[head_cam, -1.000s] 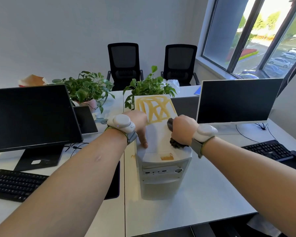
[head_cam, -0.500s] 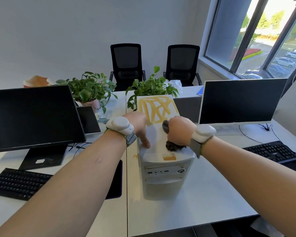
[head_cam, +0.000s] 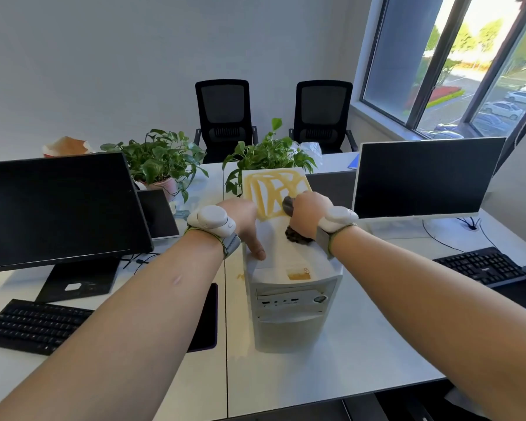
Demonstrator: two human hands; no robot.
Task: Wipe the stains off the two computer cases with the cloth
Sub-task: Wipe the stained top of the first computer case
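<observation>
A white computer case (head_cam: 289, 311) stands upright in the middle of the desk. Yellow scribbled stains (head_cam: 271, 189) cover the far half of its top; the near half looks clean, with a small orange mark (head_cam: 298, 275) near the front edge. My right hand (head_cam: 305, 214) grips a dark cloth (head_cam: 296, 235) and presses it on the top at the near edge of the stains. My left hand (head_cam: 246, 223) rests on the left top edge of the case, thumb down on the lid. A second case is not visible.
A black monitor (head_cam: 55, 205) and keyboard (head_cam: 34, 326) sit at the left, another monitor (head_cam: 422, 177) and keyboard (head_cam: 480, 265) at the right. Two potted plants (head_cam: 161, 162) stand behind the case. Two black chairs (head_cam: 223, 113) are beyond the desk.
My right hand has slid the cloth away from me along the case top, from near the front to the edge of the yellow stains. My left hand stays in place.
</observation>
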